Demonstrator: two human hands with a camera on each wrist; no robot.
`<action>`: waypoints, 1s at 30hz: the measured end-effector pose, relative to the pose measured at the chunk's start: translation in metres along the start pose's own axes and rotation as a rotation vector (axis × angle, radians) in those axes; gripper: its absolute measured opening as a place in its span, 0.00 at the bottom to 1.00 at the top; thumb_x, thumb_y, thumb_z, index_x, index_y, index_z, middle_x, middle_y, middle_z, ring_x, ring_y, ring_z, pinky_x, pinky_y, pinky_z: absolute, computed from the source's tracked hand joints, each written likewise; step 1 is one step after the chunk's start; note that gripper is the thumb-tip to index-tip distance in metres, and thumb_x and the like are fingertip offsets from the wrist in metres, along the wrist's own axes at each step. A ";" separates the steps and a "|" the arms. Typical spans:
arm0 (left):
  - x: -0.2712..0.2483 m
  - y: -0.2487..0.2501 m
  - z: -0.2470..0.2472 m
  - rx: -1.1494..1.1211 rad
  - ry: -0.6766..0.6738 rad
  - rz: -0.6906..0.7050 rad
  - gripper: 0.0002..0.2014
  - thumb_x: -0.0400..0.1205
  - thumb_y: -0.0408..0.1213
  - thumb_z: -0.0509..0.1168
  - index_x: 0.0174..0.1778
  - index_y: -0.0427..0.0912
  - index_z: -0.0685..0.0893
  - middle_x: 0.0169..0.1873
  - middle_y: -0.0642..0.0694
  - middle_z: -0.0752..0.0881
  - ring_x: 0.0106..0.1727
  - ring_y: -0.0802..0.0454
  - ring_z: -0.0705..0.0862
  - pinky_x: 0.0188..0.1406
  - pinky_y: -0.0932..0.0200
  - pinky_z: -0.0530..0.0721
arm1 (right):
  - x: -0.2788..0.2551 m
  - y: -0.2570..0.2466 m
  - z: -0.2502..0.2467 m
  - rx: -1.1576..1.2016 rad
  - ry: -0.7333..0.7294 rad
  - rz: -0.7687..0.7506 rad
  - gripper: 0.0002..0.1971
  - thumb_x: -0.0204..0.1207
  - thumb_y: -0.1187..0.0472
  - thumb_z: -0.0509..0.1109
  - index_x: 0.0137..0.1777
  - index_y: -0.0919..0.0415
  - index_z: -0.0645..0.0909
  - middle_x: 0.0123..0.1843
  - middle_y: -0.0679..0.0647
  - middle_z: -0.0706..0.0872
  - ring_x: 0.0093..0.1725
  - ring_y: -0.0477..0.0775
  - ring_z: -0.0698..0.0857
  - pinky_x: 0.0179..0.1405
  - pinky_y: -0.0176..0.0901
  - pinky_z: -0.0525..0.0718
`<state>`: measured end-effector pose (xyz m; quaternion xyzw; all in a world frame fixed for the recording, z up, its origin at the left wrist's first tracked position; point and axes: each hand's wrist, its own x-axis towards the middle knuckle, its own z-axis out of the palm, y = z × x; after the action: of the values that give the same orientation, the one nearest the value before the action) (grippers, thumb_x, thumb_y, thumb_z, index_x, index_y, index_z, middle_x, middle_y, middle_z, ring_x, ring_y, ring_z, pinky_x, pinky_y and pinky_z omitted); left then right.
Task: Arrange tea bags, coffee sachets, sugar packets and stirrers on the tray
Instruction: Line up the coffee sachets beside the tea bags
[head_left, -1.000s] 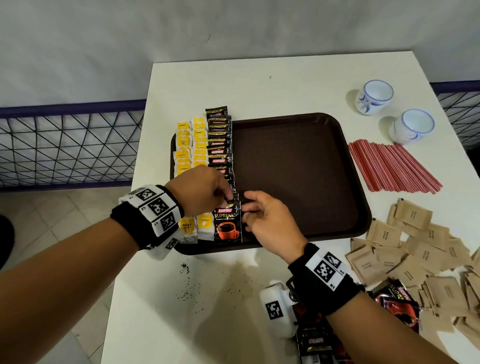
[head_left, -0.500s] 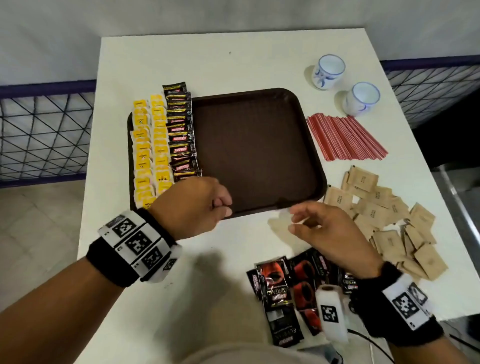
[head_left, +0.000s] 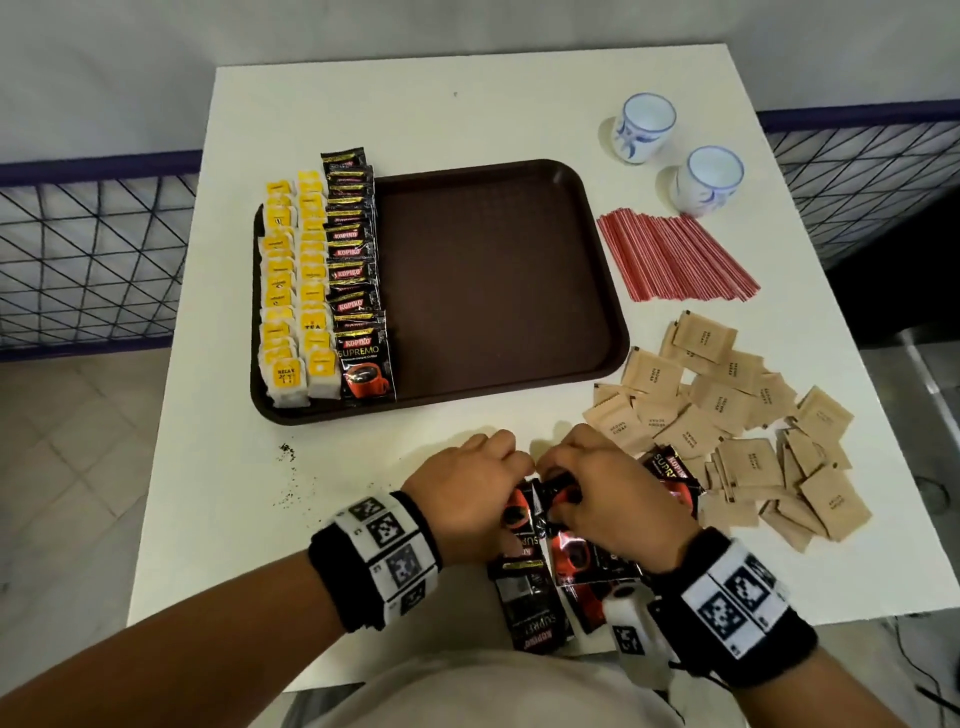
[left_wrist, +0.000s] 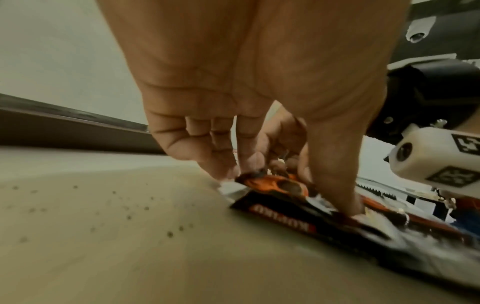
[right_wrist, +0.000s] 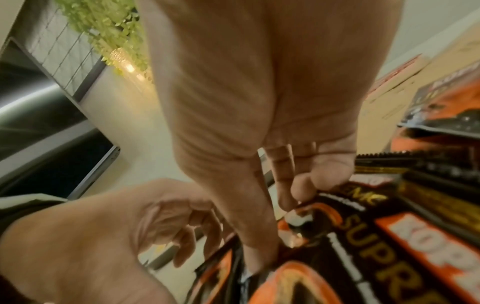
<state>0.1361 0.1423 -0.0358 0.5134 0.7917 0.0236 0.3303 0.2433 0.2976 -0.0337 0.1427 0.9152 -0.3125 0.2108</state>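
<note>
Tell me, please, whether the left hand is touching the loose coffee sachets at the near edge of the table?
Touching. The left wrist view shows the left hand's fingertips pressed onto the loose coffee sachets.

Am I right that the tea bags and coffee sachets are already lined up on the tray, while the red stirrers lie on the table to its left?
Not quite: the head view shows the red stirrers on the table to the right of the tray, below the two cups. The tea bags and coffee sachets are indeed lined up on the tray.
</note>
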 end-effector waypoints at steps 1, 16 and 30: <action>0.001 0.001 0.002 0.001 0.014 -0.005 0.33 0.70 0.57 0.74 0.69 0.52 0.72 0.61 0.51 0.71 0.62 0.49 0.73 0.59 0.49 0.80 | 0.001 0.000 0.001 -0.011 0.011 -0.009 0.19 0.72 0.59 0.78 0.63 0.50 0.83 0.55 0.43 0.72 0.56 0.45 0.76 0.59 0.39 0.81; -0.001 -0.025 -0.007 -0.423 0.246 -0.120 0.12 0.76 0.42 0.73 0.53 0.60 0.83 0.50 0.61 0.84 0.49 0.60 0.83 0.51 0.59 0.83 | 0.000 0.022 -0.018 -0.146 0.039 -0.061 0.15 0.75 0.55 0.77 0.60 0.49 0.81 0.61 0.43 0.71 0.66 0.47 0.67 0.62 0.36 0.73; 0.009 -0.061 -0.075 -0.836 0.513 -0.114 0.19 0.75 0.24 0.73 0.55 0.53 0.86 0.47 0.53 0.89 0.48 0.61 0.87 0.50 0.65 0.84 | 0.013 0.025 -0.034 -0.241 -0.049 -0.114 0.24 0.74 0.44 0.71 0.70 0.41 0.75 0.66 0.41 0.69 0.70 0.45 0.67 0.68 0.44 0.72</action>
<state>0.0437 0.1434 -0.0046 0.2704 0.7972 0.4467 0.3031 0.2320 0.3394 -0.0280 0.0565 0.9473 -0.2150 0.2304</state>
